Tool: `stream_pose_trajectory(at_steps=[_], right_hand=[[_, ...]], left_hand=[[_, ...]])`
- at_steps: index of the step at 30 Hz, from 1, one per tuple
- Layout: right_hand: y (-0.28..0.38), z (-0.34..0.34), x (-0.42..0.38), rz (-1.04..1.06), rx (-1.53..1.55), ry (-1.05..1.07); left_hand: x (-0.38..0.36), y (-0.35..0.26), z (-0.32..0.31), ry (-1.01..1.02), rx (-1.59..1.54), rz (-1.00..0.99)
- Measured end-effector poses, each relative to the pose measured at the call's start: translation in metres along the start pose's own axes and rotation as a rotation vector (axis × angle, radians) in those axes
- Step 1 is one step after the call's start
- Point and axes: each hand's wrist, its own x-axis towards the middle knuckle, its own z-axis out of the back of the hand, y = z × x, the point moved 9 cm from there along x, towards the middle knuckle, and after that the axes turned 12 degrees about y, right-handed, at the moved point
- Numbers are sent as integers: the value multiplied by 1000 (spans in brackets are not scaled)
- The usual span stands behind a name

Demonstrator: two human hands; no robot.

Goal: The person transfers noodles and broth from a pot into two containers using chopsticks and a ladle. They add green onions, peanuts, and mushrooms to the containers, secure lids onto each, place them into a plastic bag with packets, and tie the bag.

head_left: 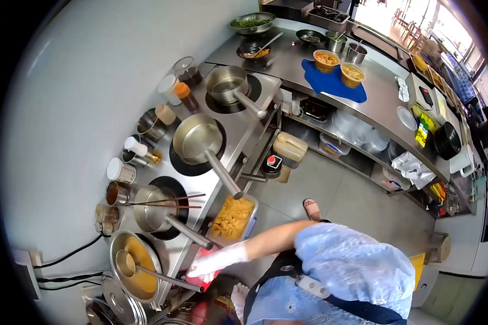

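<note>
The silver metal tabletop (239, 132) carries steel saucepans (197, 139), and their handles pass its front edge. Between it and the far counter (287, 67) lies grey tiled floor (287, 197). The steel ladle (126, 264) rests in the wide bowl of yellow liquid (141, 254). Of the hands, the gloved right hand (214, 264), fingers loosely bent, is near the ladle's handle, above a partly covered red item (202, 273); its grip I cannot tell. The left hand (239, 299) is partly hidden, its state unclear.
</note>
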Motion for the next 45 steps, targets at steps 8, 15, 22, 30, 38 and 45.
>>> stream_pose_trajectory(at_steps=[8, 15, 22, 30, 38, 45], right_hand=[[41, 184, -394, 317, 7, -686], [-43, 286, -548, 122, 223, -942], [-78, 271, -528, 36, 474, -757], [26, 271, -580, 207, -251, -1178], [190, 263, -659, 61, -1602, -1560], [112, 284, -867, 393, 124, -1926]], left_hand=[[75, -26, -177, -341, 624, -212], [90, -120, -294, -375, 1, -705], [125, -248, -348, 18, -155, -729], [76, -272, -489, 473, -194, -798], [163, -49, -837, 612, 1175, -171], [202, 153, -968, 1219, 828, 484]])
